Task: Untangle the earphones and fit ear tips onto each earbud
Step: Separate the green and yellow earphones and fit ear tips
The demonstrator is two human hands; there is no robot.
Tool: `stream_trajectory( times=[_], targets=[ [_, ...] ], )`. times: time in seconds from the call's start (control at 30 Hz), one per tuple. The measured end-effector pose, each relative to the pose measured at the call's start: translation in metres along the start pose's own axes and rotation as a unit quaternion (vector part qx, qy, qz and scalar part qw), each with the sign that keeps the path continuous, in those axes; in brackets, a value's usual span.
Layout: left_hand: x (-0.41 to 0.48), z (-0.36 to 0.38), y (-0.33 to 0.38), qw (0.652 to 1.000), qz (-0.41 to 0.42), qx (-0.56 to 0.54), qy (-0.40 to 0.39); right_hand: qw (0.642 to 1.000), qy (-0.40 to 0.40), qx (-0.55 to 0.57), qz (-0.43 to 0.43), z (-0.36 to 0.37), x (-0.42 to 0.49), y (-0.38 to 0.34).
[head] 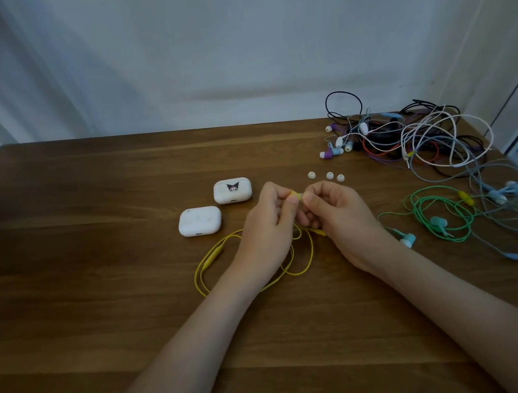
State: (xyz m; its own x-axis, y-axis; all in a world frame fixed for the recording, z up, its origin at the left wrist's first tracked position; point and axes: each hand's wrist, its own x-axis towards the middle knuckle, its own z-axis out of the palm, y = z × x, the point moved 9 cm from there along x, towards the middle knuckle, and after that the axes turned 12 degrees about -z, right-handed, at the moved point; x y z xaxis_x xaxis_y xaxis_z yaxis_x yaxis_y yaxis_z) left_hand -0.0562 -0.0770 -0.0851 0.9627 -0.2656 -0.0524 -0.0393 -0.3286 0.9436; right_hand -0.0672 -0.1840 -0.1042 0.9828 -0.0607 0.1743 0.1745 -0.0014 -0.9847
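Both hands meet over the middle of the wooden table [102, 313]. My left hand [266, 228] pinches a yellow earbud [297, 197] between thumb and fingers. My right hand [338, 216] pinches at the same earbud's tip from the right; whatever its fingertips hold is hidden. The yellow earphone cable [204, 268] loops on the table under and left of my hands. Three loose white ear tips [329, 175] lie in a row just beyond my hands.
Two white earbud cases [200, 221] sit left of my hands, one with a cartoon sticker [232, 190]. A green earphone coil [439, 216] and light-blue earphones [502, 192] lie at the right. A tangled pile of several earphones [413, 138] fills the far right corner.
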Motion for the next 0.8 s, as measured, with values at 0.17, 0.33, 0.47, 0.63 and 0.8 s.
stream_trajectory(
  times=[0.17,0.33,0.47,0.63,0.8],
  targets=[
    [0.000,-0.002,-0.004,0.999,-0.011,-0.029,0.009,1.000,0.013,-0.015,0.004,0.002,0.000,-0.002],
    [0.000,0.004,-0.007,0.987,-0.059,-0.148,-0.025,0.996,0.006,0.086,0.036,0.006,0.000,0.004],
    [0.002,0.008,-0.010,0.974,-0.083,-0.205,-0.042,0.985,-0.009,0.163,0.052,0.010,0.000,0.005],
    [0.005,0.009,-0.015,0.971,-0.096,-0.214,-0.048,0.984,-0.016,0.171,0.055,0.011,0.002,0.006],
    [0.005,0.010,-0.013,0.974,-0.086,-0.203,-0.053,0.978,-0.035,0.196,0.053,0.013,0.003,0.008]
  ],
)
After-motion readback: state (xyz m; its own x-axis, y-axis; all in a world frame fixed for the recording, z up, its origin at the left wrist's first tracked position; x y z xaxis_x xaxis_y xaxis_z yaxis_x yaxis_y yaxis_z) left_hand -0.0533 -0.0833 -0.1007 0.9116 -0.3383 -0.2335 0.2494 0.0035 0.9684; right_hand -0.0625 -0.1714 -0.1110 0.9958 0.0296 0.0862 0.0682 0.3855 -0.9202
